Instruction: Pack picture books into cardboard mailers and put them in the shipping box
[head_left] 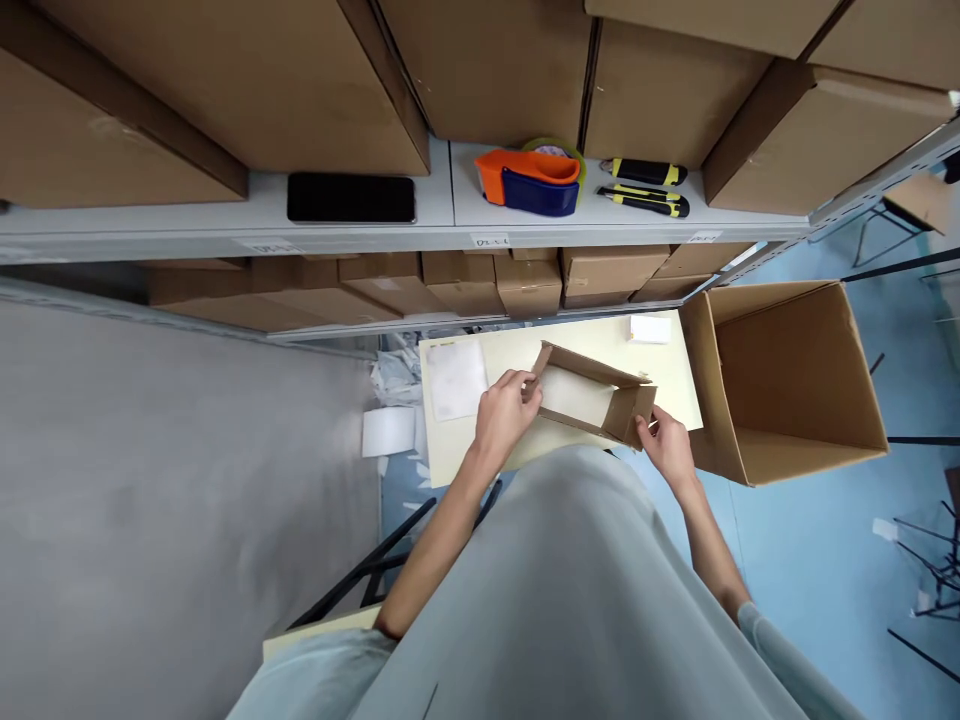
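Observation:
Between my two hands is a small cardboard box, unfolded into a frame, with the pale table top showing through its middle. My left hand pinches its left end between thumb and fingers. At the opposite end, my right hand grips the right edge, thumb on the near side. The box is tilted slightly, its right end lower in view. Beneath it lies a cream table, with a white sheet on the left and a small white box at the back right.
A large open cardboard box stands right of the table. Above, a grey shelf carries brown boxes, a black phone, an orange and blue tape dispenser and two utility knives. A white roll sits left, near a grey wall.

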